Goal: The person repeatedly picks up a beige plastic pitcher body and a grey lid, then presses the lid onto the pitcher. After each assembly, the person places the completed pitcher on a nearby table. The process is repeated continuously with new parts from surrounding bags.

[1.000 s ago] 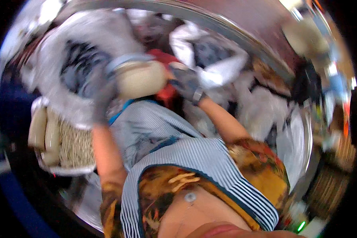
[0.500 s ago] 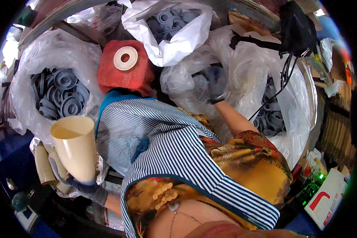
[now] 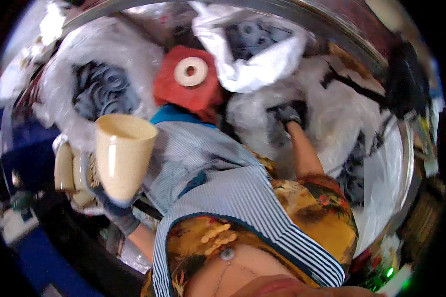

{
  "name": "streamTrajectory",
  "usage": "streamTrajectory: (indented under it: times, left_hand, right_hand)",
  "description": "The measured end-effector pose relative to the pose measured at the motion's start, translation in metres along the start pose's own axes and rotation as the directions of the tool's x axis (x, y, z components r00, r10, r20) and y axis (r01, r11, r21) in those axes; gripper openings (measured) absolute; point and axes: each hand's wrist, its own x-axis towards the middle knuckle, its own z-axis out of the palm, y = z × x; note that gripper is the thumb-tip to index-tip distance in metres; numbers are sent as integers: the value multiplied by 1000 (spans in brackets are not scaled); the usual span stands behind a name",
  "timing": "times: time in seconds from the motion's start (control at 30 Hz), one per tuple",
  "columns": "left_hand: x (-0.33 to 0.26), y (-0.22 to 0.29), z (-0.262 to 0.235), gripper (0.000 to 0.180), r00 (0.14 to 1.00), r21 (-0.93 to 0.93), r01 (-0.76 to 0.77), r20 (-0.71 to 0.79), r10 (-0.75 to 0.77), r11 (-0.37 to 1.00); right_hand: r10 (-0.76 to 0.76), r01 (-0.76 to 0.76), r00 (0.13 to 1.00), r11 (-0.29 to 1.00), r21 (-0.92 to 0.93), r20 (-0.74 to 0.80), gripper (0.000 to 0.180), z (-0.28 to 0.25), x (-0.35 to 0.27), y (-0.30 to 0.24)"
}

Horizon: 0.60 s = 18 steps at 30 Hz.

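My left hand [image 3: 118, 210], in a dark grey glove, grips the lower end of a cream tapered cup [image 3: 124, 161], which stands nearly upright with its wide mouth on top. My right hand [image 3: 288, 115], gloved as well, reaches into the mouth of a clear plastic bag [image 3: 245, 116] with dark pieces inside. Blur and the bag hide its fingertips, so whether it holds anything does not show. Between the bags, a flat cream ring [image 3: 201, 73] lies on a red cloth-covered block [image 3: 181, 99].
Grey rings [image 3: 106, 89] fill a plastic bag at the far left, and a white sack [image 3: 252, 74] at the back holds more. Another clear bag [image 3: 381, 188] with dark rings stands at right. Several cream tapered pieces [image 3: 64, 168] sit beside my left hand. A black bag [image 3: 406, 79] hangs far right.
The whole view has swung, shifting the scene rightward in the picture. My left hand still grips the cup; my right hand stays at the clear bag, its glove now less covered by plastic.
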Motion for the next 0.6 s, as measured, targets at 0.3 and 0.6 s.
streamTrajectory:
  times: [0.3, 0.6]
  left_hand:
    - [-26, 14, 31, 42, 922, 401, -172, -257, 291, 900]
    - [-49, 6, 0, 30, 837, 460, -122, -429, 341, 879]
  right_hand:
    - [-875, 832, 476, 482, 274, 92, 34, -178, -153, -230]
    - [-997, 869, -61, -78, -489, 51, 69, -40, -77, -557]
